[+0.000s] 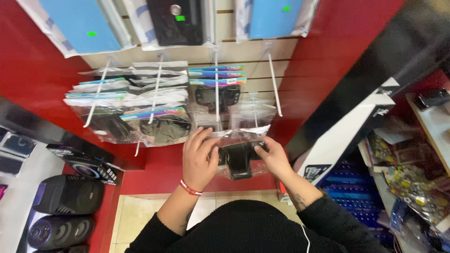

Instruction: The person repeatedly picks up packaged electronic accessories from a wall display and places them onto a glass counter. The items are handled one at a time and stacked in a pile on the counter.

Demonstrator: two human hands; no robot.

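Clear bagged black holder [239, 159] between both hands' grip.

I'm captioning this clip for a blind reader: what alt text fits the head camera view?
Both hands hold a clear plastic bag with a black gadget inside, the left hand and the right hand gripping its sides. Behind it, similar bagged accessories hang on white hooks against a red wall; black rounded speakers sit lower left.
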